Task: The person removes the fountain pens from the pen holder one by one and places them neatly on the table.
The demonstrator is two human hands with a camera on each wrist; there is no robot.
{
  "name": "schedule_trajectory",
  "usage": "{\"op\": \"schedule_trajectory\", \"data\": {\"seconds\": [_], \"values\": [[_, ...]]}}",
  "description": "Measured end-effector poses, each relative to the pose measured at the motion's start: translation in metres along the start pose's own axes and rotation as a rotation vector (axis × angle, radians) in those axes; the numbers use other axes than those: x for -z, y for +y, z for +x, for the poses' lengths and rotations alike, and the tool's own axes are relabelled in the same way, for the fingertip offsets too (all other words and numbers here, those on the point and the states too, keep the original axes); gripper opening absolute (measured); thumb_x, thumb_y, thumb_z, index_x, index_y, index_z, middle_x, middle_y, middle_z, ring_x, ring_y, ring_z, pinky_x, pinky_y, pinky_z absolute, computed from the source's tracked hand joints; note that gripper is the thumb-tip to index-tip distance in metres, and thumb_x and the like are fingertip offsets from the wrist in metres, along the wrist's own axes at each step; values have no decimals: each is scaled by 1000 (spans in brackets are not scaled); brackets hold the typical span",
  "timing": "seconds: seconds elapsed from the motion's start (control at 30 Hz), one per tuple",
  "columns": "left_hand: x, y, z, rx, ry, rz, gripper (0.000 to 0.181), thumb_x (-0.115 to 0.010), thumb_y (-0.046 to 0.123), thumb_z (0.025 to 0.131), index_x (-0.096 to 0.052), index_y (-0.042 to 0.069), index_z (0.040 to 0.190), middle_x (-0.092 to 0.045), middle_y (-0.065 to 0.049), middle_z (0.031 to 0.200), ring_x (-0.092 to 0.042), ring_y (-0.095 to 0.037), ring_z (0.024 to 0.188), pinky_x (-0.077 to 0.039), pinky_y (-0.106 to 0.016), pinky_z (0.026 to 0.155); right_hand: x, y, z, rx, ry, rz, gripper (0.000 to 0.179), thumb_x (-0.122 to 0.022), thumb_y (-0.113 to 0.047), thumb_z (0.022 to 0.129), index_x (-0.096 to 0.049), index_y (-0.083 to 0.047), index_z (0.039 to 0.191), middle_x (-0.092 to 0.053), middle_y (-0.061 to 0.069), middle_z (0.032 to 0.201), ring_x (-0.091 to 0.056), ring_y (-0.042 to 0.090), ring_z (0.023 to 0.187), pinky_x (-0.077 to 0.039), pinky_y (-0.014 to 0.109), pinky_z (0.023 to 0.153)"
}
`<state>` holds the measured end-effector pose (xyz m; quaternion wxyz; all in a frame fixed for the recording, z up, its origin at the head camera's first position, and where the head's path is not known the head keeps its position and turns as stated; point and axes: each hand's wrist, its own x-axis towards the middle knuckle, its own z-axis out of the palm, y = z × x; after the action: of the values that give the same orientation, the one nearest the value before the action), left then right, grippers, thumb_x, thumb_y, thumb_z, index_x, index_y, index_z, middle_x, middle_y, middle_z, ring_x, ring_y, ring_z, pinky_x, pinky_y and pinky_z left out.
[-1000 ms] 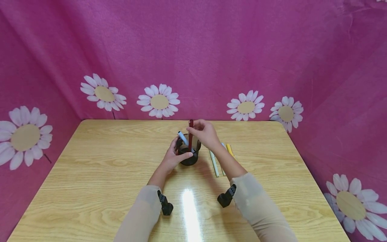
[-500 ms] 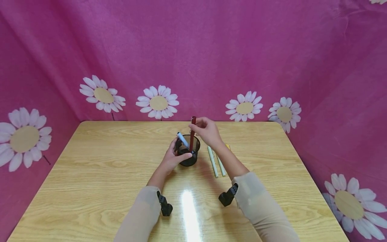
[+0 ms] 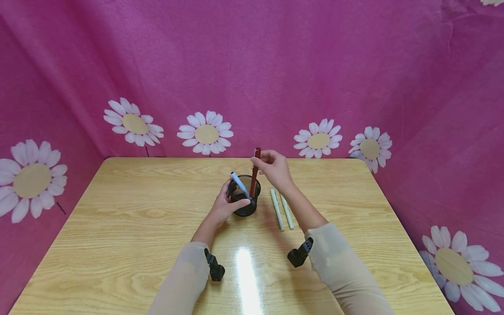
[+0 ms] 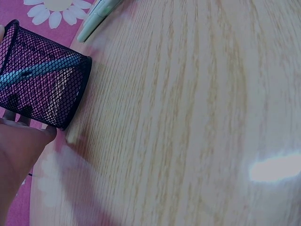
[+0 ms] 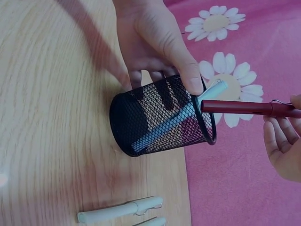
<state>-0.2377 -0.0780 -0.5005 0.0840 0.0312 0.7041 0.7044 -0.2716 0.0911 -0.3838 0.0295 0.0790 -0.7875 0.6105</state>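
My left hand (image 3: 226, 208) grips a black mesh pen holder (image 3: 246, 211) around its side, with the thumb at the rim in the right wrist view. The holder stands on the table. A light blue pen (image 5: 217, 88) leans inside it, its top poking past the rim. Thumb and fingers of my right hand (image 3: 274, 168) pinch a dark red pen (image 3: 255, 173) near its clip end. This pen slants above the holder, and its lower end is right at the rim in the right wrist view. My left fingers are partly hidden behind the holder.
Two pale green pens (image 3: 277, 210) lie side by side on the wooden table (image 3: 149, 227), right of the holder and close to my right forearm. A pink curtain (image 3: 252, 78) with daisies hangs behind the table and along its sides.
My right hand has moved up and right, lifting the red pen from deep in the holder to its rim. The yellow pen is now hidden behind my right arm. My left hand has stayed.
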Motion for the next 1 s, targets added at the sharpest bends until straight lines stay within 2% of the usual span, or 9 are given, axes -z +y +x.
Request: {"op": "schedule_trajectory", "data": {"seconds": [0.27,0.57,0.83,1.0], "values": [[-1,0,2,2,18,4,89,-75,17,78,-20,26,148,-29,-7,152,-22,-28,142,-19,-48,116,6,-3,3,-13,41,-8,28,-70,-24,84,-65,-1,100,-61,-2,77,-59,7,70,-55,26,64],[-1,1,1,18,8,-11,90,-73,15,80,-16,24,150,-24,-8,154,-16,-28,144,-12,-46,118,14,-3,2,-20,64,-4,28,-69,-22,85,-64,-1,102,-62,-1,80,-59,7,71,-51,19,60],[-1,1,0,15,20,2,90,-73,15,79,-17,24,149,-26,-7,153,-18,-29,143,-15,-46,117,25,0,4,-15,81,-28,29,-69,-24,84,-65,0,101,-61,-3,76,-59,7,69,-54,25,63],[-1,-1,0,10,22,-6,91,-74,15,79,-17,23,149,-27,-7,153,-19,-28,143,-15,-45,117,31,3,3,-28,91,-47,29,-69,-24,85,-64,-1,101,-60,-4,76,-58,5,68,-53,24,63]]}}
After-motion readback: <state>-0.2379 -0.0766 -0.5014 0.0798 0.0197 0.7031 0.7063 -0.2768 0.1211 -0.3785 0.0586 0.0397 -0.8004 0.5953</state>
